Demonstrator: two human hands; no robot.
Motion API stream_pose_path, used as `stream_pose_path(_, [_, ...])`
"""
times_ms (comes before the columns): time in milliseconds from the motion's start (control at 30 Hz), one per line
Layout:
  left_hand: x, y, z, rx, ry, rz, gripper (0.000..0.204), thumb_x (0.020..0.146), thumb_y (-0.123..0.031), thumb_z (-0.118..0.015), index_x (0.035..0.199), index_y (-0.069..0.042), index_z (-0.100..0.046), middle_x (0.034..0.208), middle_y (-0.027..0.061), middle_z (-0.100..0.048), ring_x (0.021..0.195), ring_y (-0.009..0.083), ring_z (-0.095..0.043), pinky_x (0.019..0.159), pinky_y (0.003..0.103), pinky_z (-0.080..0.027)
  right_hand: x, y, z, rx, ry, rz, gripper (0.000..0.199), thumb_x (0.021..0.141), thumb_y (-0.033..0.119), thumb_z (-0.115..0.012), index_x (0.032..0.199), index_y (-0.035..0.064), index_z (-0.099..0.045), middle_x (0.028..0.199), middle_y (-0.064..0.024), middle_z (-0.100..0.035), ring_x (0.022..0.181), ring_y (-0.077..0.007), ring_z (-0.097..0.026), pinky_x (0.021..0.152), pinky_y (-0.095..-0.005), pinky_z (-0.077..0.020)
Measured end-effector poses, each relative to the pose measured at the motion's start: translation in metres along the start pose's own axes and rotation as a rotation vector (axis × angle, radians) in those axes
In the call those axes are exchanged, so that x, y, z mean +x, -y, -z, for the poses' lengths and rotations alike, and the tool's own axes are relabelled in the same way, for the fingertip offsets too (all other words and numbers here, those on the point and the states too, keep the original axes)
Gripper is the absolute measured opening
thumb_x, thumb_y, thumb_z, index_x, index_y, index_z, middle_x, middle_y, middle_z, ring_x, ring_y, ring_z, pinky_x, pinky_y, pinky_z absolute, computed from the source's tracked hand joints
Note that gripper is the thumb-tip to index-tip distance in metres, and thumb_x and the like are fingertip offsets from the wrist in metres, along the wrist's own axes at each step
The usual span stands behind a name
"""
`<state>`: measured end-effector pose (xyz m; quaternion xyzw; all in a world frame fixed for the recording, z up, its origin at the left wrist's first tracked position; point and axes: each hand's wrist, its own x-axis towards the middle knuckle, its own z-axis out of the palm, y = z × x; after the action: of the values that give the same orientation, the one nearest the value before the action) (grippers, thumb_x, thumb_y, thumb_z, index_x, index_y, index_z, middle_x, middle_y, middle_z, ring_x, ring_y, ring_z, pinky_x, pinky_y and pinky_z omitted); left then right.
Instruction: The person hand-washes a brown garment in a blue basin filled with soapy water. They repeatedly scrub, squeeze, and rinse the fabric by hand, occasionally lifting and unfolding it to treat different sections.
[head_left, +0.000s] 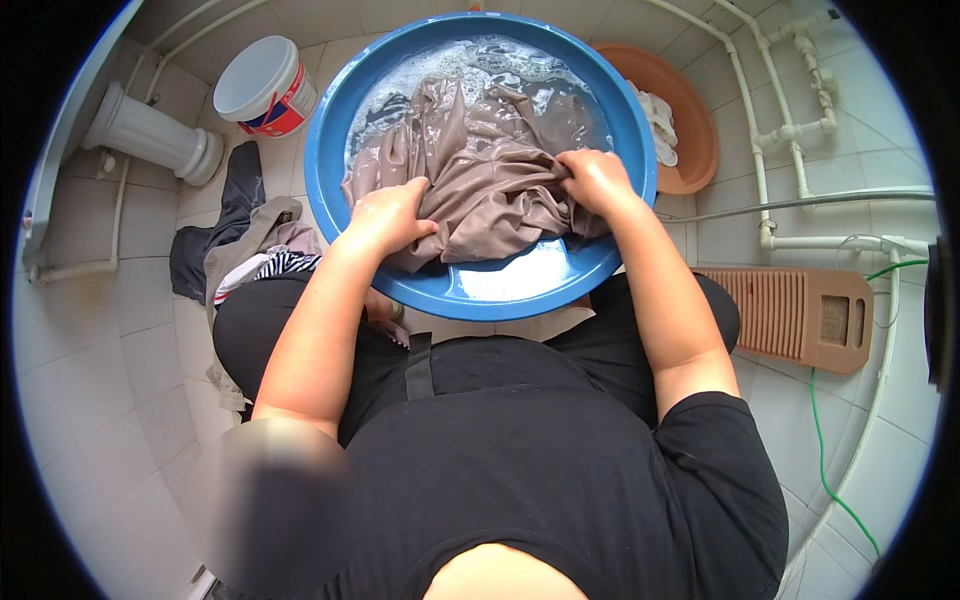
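A wet taupe cloth [500,190] lies bunched in a large blue basin [330,170], partly in sudsy water [490,60]. Its folds hide what kind of garment or fabric piece it is. My left hand [392,215] is closed on the cloth's left side, thumb on the near folds and fingertips hidden. On the other side, my right hand [597,182] grips the cloth's right edge between thumb and fingers. The basin stands in front of me between my knees, with suds against its far wall.
A white bucket [258,80] and a pile of clothes [250,235] are at the left, near a white pedestal [150,135]. Behind the basin at right sits an orange-brown basin [690,110] holding white cloth [658,125]. A brown washboard [790,310] lies right, near wall pipes [755,130].
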<state>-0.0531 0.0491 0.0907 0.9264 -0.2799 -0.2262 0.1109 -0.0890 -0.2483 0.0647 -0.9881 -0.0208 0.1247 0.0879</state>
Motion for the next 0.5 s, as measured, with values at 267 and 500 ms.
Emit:
stream_pose_path(267, [0.015, 0.035, 0.006, -0.201, -0.835, -0.252, 0.011, 0.080, -0.016, -0.059, 0.086, -0.008, -0.061, 0.090, 0.0111, -0.059, 0.087, 0.0292, -0.057, 0.076, 0.037, -0.046, -0.006, -0.015, 0.055, 0.779, -0.780, -0.009, 0.017, 0.085, 0.014, -0.050, 0.093, 0.0041, -0.061, 0.088, -0.0070, -0.063, 0.082, -0.0170, -0.058, 0.076, -0.0276, -0.0449])
stream_pose_path(500, [0.010, 0.024, 0.090, -0.459, -0.987, -0.196, 0.015, 0.086, -0.017, -0.055, 0.091, -0.003, -0.060, 0.075, 0.0130, -0.063, 0.067, 0.0220, -0.061, 0.063, 0.030, -0.046, 0.005, -0.022, 0.105, 1.309, -0.662, 0.134, 0.022, 0.092, 0.018, -0.047, 0.101, 0.0010, -0.057, 0.090, -0.0017, -0.060, 0.082, -0.0076, -0.053, 0.074, -0.0218, -0.0428])
